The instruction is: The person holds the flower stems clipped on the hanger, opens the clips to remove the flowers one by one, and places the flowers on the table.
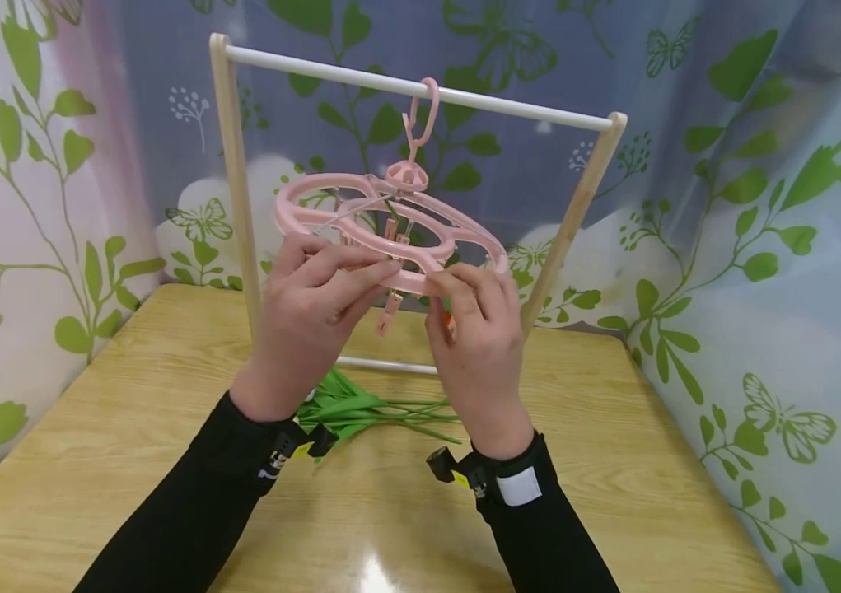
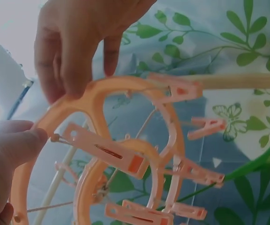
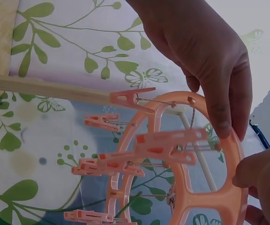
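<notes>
A round pink clip hanger (image 1: 361, 235) hangs by its hook from the white bar, its ring tilted. On the near side of its rim, my left hand (image 1: 312, 309) pinches the ring with thumb and fingertips. My right hand (image 1: 479, 329) grips the same rim a little further right. Several pink clips dangle beneath, one clip (image 1: 389, 315) between my hands and another clip (image 2: 107, 151) close to the rim. A green stem (image 2: 242, 169) runs among the clips, with an orange piece (image 1: 451, 326) mostly hidden behind my right hand.
The rack has wooden posts (image 1: 570, 218), a white top bar (image 1: 316, 69) and a lower bar (image 1: 383, 363). Green leafy stems (image 1: 361, 408) lie on the wooden table (image 1: 613, 461) below the hanger. Leaf-patterned curtains (image 1: 761, 247) surround the table.
</notes>
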A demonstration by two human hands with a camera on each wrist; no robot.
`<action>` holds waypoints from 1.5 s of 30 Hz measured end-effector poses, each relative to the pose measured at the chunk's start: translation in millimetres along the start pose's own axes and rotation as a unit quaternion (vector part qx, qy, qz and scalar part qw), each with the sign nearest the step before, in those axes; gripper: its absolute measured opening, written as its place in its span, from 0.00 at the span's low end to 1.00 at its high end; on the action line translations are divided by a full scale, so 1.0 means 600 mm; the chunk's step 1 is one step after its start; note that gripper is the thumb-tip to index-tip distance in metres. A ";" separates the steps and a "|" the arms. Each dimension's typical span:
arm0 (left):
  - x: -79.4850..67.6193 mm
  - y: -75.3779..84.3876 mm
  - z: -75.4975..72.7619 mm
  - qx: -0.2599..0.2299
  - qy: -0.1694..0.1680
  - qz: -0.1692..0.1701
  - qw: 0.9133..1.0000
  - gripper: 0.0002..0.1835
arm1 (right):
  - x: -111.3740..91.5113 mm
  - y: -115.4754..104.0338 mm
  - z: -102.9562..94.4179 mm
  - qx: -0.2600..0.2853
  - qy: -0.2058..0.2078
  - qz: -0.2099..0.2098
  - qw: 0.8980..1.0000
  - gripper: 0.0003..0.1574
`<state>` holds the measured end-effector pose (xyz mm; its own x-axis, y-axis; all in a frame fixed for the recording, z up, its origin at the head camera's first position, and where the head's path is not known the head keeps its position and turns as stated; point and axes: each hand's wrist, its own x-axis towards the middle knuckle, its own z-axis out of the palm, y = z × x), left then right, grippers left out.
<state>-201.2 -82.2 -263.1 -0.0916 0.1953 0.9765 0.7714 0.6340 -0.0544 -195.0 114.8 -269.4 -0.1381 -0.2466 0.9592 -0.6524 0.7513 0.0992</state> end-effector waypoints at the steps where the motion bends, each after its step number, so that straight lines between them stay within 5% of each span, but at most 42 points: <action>1: 0.000 0.003 0.002 -0.002 -0.003 0.002 1.000 0.12 | -0.001 -0.001 0.000 -0.001 -0.002 0.000 1.000 0.11; 9: 0.000 0.024 0.013 0.006 -0.001 0.011 1.000 0.12 | -0.006 -0.010 -0.005 -0.016 -0.013 0.007 1.000 0.11; 23: 0.005 0.008 0.004 0.038 -0.004 0.002 0.999 0.08 | -0.002 0.008 -0.009 -0.020 -0.005 0.031 0.999 0.11; 34: 0.001 0.034 0.023 0.039 -0.007 0.011 0.999 0.08 | -0.005 -0.007 0.001 -0.013 -0.013 0.012 1.000 0.11; 45: 0.001 0.012 0.013 0.043 -0.015 -0.018 0.999 0.09 | -0.002 0.007 -0.008 -0.013 -0.005 0.032 0.999 0.10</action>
<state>-200.7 -71.6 -264.8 -0.1383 0.1929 0.9714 0.7107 0.7024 -0.0383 -193.7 121.1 -268.7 -0.1862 -0.2041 0.9611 -0.6230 0.7810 0.0452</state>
